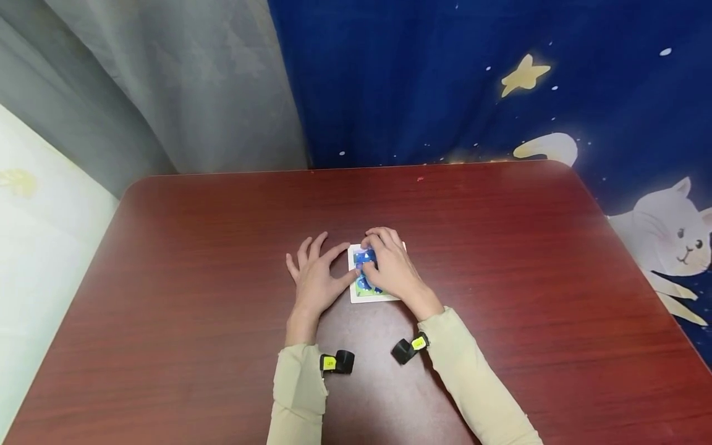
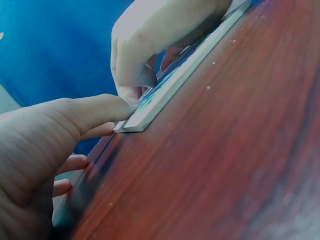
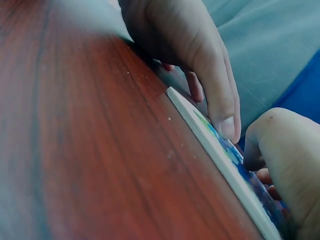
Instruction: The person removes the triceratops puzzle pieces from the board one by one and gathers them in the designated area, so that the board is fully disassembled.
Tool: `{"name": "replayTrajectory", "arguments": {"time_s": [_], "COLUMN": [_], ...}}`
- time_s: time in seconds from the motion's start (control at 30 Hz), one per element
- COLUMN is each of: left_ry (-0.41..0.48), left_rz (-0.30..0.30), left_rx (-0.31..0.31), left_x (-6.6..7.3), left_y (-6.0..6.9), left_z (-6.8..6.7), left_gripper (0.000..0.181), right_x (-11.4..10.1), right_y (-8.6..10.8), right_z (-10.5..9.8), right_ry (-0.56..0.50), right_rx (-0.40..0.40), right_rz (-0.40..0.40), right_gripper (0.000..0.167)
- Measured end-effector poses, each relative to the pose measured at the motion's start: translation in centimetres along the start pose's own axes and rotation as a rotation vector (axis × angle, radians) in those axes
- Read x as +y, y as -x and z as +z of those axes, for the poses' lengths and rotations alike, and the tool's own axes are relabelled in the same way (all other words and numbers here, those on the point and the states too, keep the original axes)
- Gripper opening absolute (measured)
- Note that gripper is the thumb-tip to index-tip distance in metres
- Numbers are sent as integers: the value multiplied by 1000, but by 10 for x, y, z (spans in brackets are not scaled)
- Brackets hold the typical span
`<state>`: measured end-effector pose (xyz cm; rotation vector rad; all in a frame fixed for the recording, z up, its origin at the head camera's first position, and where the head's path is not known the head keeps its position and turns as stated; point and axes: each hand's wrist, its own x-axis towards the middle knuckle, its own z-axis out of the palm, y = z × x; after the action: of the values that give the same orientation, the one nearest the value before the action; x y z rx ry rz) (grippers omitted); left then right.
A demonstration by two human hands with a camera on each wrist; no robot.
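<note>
A small flat board (image 1: 364,298) with a white border and a blue and green picture lies on the table; its white edge (image 3: 206,137) faces the right wrist camera. My left hand (image 1: 318,281) is at the board's left side, fingers spread. Its thumb lies over the border onto the picture, and its forefinger reaches the far left corner. My right hand (image 1: 394,266) is over the right part of the board, its thumb and fingers bent down onto the picture. Whether these fingers pinch a piece there is hidden. In the left wrist view, the left thumb (image 2: 102,110) comes close to the right fingers.
The board is on a reddish-brown wooden table (image 1: 194,278). Behind stand a grey curtain (image 1: 211,93) and a dark blue curtain (image 1: 400,80) with stars and a cat. Both sleeved wrists carry small black cameras, the left wrist camera (image 1: 337,362) and the right wrist camera (image 1: 408,348).
</note>
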<state>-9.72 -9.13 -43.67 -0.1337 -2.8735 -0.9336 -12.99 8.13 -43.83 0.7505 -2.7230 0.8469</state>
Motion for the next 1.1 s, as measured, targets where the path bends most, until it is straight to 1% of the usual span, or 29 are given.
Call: {"name": "replayTrajectory", "arguments": {"time_s": [0.2, 0.4, 0.47, 0.63, 0.83, 1.1], "left_ry": [6, 1, 1, 5, 3, 10], "left_rz": [2, -4, -1, 2, -1, 9], "left_rx": [-9, -11, -13, -14, -20, -15], "left_x": [0, 1, 1, 1, 0, 0], "left_y": [-1, -1, -1, 0, -1, 1], "left_z": [-1, -4, -3, -3, -3, -3], "left_gripper": [52, 53, 52, 53, 53, 53], "right_x": [2, 2, 2, 1, -1, -4], "right_y": [0, -2, -1, 0, -2, -4], "right_z": [1, 3, 3, 3, 3, 4], "right_ry": [-15, -30, -25, -8, 8, 57], "right_rx": [16, 22, 24, 19, 16, -26], "right_rz": [7, 7, 9, 18, 29, 55], "right_gripper": [25, 12, 12, 23, 21, 16]}}
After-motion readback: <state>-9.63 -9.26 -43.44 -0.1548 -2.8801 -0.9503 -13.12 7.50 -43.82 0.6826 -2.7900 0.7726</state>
